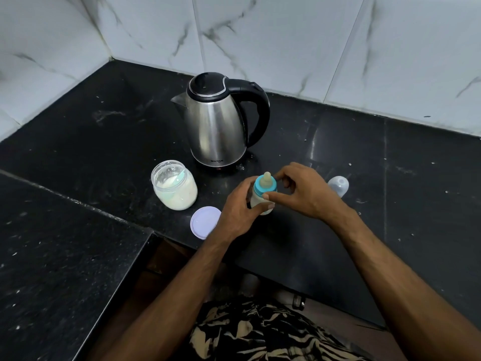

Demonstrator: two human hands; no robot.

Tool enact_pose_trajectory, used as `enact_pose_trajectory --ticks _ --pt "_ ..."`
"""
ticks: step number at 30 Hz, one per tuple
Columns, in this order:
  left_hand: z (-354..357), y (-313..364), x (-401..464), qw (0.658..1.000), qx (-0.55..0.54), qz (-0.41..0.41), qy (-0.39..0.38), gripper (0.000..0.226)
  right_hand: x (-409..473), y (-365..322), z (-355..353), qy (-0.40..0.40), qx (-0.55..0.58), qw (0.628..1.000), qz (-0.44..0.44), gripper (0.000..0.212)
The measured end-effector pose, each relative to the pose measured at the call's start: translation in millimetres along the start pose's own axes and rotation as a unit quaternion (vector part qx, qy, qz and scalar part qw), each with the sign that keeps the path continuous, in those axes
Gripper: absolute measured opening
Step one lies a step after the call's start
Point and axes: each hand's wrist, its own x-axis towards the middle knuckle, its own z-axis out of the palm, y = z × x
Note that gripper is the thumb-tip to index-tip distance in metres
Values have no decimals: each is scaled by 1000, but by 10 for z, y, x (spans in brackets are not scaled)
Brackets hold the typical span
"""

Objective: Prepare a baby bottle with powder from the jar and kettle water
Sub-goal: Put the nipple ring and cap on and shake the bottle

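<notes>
Baby bottle (261, 198), capped with its blue ring (265, 188) and teat (267, 177), stands upright near the front edge of the black desk (104, 142), held between a person's two hands. The left hand (238, 209) wraps its fingers round the lower body of the bottle from the left and steadies it. The right hand (302, 191) comes in from the right, its thumb and fingertips pinching the blue ring at the bottle's neck. The bottle's long axis runs close to vertical, teat upward, so the ring sits directly above the gripping left hand, and the right hand is the one placed to turn it. Pale liquid appears to fill the bottle, though the hands hide most of it. By the look of things, the ring is being screwed tight, with shaking likely to follow. Behind the bottle stands the steel kettle (217, 126), lid down. To the left sits the open powder jar (173, 185), a scoop resting inside, its lid (204, 222) lying flat beside the left wrist. A clear bottle cap (338, 185) lies to the right, apart from the hands.
</notes>
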Motion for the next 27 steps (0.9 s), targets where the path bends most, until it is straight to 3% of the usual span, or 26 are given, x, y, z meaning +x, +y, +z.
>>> enact_pose_trajectory --ticks 4,6,8,12,17,20,22,27 --pt "7 -21 12 1000 7 -16 -8 56 42 -18 -54 -40 15 999 -9 66" --pt "12 -16 8 1000 9 -18 -6 57 44 -44 -7 -58 32 998 -22 59" --pt "9 -5 4 1000 4 -16 -4 56 32 -76 59 -26 53 998 -10 51" --pt "1 1 1 1000 9 -18 -6 54 8 -117 157 6 69 996 51 59" --pt "6 30 -7 1000 9 -22 -7 57 5 -46 33 -37 27 999 5 76" --pt "12 29 -6 1000 15 -18 -4 56 8 -38 44 -60 31 998 -15 64" --pt "9 23 -6 1000 13 -16 -3 56 7 -72 111 -30 51 998 1 55" --pt "5 29 -8 1000 16 -23 -5 56 -1 -84 139 -3 68 997 37 65"
